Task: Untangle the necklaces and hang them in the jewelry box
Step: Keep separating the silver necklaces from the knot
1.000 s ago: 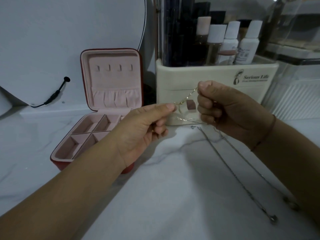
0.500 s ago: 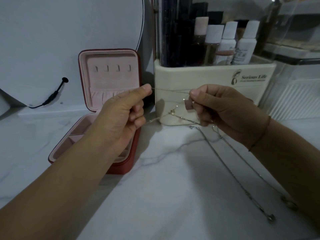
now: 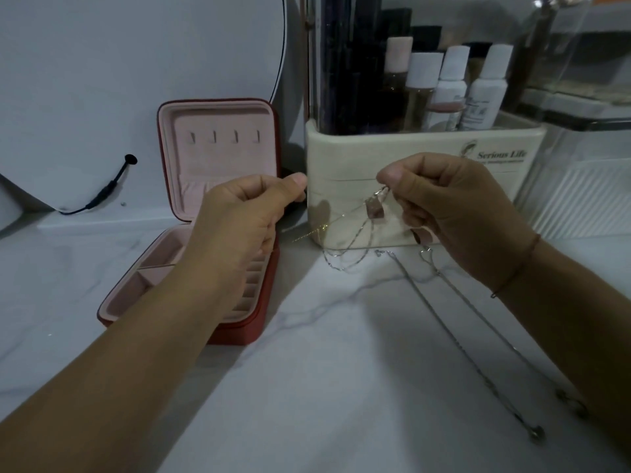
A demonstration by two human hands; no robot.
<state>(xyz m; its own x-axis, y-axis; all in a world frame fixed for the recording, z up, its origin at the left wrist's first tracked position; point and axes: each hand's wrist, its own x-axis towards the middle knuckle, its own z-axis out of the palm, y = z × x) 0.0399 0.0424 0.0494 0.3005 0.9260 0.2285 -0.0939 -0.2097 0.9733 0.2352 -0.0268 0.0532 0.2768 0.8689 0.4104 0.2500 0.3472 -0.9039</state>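
A red jewelry box (image 3: pixel 218 158) stands open at the left, pink inside, with a row of small hooks (image 3: pixel 223 136) in its upright lid. My left hand (image 3: pixel 246 216) hovers over the box tray, thumb and forefinger pinched on a thin gold chain (image 3: pixel 322 228). That chain runs right to my right hand (image 3: pixel 450 213), which pinches a silver chain with a pink stone pendant (image 3: pixel 373 208). Loops of the silver chain (image 3: pixel 345 262) hang down to the marble top. A long silver necklace (image 3: pixel 454 339) lies stretched across the table under my right forearm.
A cream cosmetics organizer (image 3: pixel 423 165) holding several bottles (image 3: pixel 454 87) stands right behind my hands. A round white mirror (image 3: pixel 136 80) with a black cable (image 3: pixel 106 192) leans at the back left. A clear ribbed container (image 3: pixel 587 186) sits at the far right.
My left hand has shifted right and down toward my right hand. The taut gold strand between the hands has slackened. The pink pendant and silver loops now hang below my right fingers.
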